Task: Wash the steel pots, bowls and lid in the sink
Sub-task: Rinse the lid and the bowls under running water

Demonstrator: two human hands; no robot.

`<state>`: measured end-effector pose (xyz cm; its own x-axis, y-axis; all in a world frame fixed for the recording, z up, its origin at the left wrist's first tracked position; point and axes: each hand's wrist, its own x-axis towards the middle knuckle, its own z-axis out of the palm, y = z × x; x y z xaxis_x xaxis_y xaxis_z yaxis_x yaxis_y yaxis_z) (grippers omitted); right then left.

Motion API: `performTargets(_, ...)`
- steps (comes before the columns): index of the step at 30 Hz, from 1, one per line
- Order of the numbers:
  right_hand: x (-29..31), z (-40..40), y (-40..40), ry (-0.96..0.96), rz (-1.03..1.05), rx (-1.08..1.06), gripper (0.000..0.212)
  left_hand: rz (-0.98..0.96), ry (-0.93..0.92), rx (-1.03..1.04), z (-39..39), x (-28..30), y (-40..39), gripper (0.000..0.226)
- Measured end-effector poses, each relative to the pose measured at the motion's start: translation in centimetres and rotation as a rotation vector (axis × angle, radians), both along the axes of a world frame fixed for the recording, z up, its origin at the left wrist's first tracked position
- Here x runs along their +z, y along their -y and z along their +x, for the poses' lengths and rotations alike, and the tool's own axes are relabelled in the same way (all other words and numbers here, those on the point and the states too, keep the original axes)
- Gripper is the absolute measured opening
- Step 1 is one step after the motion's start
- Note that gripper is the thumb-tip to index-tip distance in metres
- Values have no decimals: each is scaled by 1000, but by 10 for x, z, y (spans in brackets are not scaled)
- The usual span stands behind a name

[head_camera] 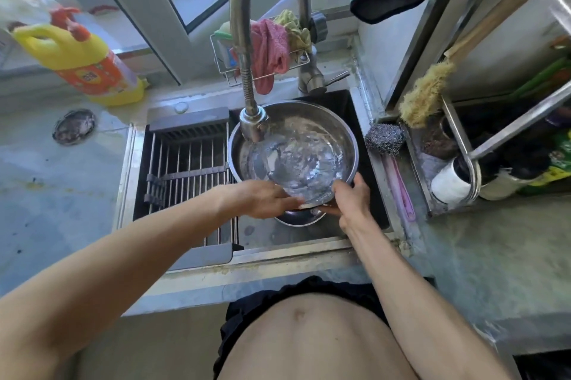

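Head view: we see the tap [252,127] hanging over our big steel bowl [333,120] in the sink [374,209]. Our left hand [262,198] lies flat on its near rim. Our right hand [352,197] holds that rim.

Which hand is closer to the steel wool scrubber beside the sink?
Right. The right hand grips the steel bowl's rim just below-left of the scrubber; the left hand is farther left.

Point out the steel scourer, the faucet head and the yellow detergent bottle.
steel scourer [385,139], head view, middle of its wire ball.
faucet head [253,123], head view, side of the spray head.
yellow detergent bottle [92,67], head view, orange label.
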<state>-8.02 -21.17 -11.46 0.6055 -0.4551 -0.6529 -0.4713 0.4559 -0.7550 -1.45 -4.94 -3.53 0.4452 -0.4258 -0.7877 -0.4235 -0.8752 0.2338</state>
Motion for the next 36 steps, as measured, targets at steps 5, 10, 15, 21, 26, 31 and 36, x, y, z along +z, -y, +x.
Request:
performTargets(5, -4, -7, 16, -31, -35, 43, 27, 275, 257, -260, 52, -18, -40, 77)
performTargets(10, -8, -8, 14, -42, -70, 114, 25, 490, 359, -515, 72, -52, -29, 48)
performTargets(15, -6, -10, 8, -13, -143, 264, 26, 288, 321, -155, 58, -89, -13, 90)
performTargets(21, -6, -8, 4, -13, -112, 277, 26, -33, 223, -195, 32, -90, 20, 80)
performTargets(26, -9, -7, 17, -67, -61, 186, 34, -170, 100, 18, 28, -50, 9, 43)
performTargets(31, -2, -4, 14, -119, 71, 178, 34, -217, 521, -78, 13, -11, -35, 68)
performTargets(36, 12, -8, 13, -173, 168, 193, 19, -602, 904, -73, 11, -13, -45, 66)
